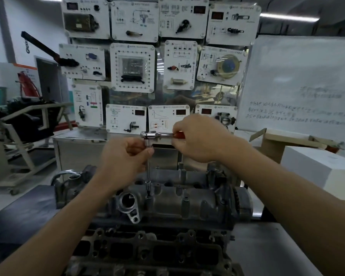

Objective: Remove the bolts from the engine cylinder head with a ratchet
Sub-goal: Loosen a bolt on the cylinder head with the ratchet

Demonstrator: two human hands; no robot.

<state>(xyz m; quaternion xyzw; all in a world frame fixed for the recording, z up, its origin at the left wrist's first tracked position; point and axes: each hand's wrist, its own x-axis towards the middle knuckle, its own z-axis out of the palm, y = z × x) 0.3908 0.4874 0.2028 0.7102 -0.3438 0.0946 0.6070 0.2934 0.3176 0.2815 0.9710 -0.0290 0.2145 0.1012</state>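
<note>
Head view: grey cast-metal engine cylinder head (187,202) lies on dark bench (28,206), centre. Chrome ratchet with red handle (157,134) is level above it. Slim steel extension bar (148,172) stands upright, socket seated on the head. Right hand (199,138) grips the handle; left hand (124,156) pinches the bar's top.

1. Found the engine cylinder head (167,198) at lower centre of the frame.
2. Saw the ratchet (159,134) above it, left hand (126,156) under its left end, right hand (199,138) on its right end.
3. Noted the panel board (131,66) behind, whiteboard (299,82) at right, cardboard box (273,150) below that.
</note>
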